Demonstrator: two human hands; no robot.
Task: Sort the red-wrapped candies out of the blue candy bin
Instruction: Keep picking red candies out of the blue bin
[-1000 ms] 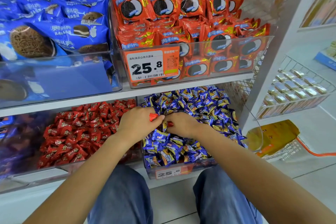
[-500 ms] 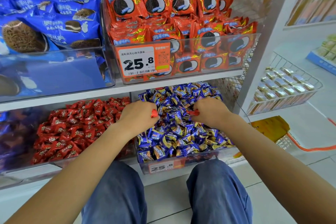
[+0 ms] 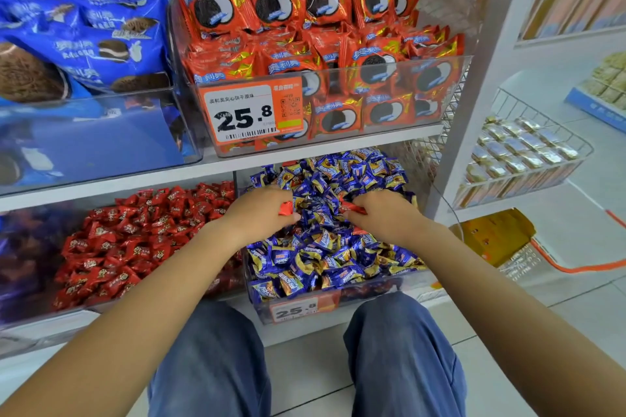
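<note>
A clear bin [image 3: 366, 306] on the lower shelf is heaped with blue-wrapped candies [image 3: 325, 261]. My left hand [image 3: 257, 213] is over its left side, fingers curled around a red-wrapped candy [image 3: 285, 208]. My right hand [image 3: 382, 215] is over the middle right of the heap and pinches another red candy [image 3: 352, 207]. A further red wrapper [image 3: 359, 231] shows among the blue ones just below that hand. Left of the blue bin is a bin full of red-wrapped candies [image 3: 135, 240].
The shelf above carries a bin of red cookie packs [image 3: 321, 44] with a 25.8 price tag [image 3: 250, 113] and blue cookie packs [image 3: 91, 41]. A wire basket [image 3: 521, 152] of gold-wrapped sweets hangs at right. My knees [image 3: 399, 349] are below the shelf edge.
My hands were together at the bin's left side, then moved apart. My right hand went right across the blue heap holding a red candy. The left hand kept its red candy.
</note>
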